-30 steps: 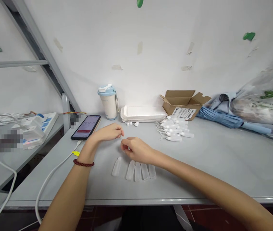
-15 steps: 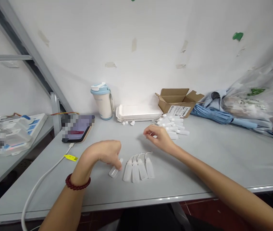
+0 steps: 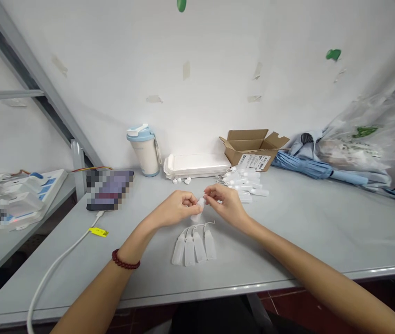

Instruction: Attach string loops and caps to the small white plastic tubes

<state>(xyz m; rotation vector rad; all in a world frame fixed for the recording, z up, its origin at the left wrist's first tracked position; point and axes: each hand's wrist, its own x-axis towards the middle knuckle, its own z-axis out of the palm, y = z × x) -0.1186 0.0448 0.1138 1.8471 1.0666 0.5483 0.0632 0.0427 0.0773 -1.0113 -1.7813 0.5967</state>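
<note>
My left hand [image 3: 181, 207] pinches a small translucent plastic bottle [image 3: 196, 215] between thumb and fingers, just above the table. Close against its narrow top end, my right hand [image 3: 224, 200] has thumb and fingertips pressed together. Whatever lies in that pinch is too small to make out. Below the hands, several similar flat translucent bottles [image 3: 189, 250] lie fanned side by side, with thin white curved strings [image 3: 200, 225] at their necks. Behind my right hand is a pile of more such bottles [image 3: 246, 181].
Small white pieces [image 3: 181, 181] lie before a stack of white trays [image 3: 197, 164]. An open cardboard box [image 3: 253, 148], a tumbler [image 3: 144, 150] and a folded blue umbrella [image 3: 302, 163] stand or lie along the wall. At left, a phone [image 3: 112, 190] has a white cable [image 3: 58, 260] attached.
My left hand has lifted the bottle from the table and carried it right and away from me, up to my right hand. My right hand stays pinched near the same place.
</note>
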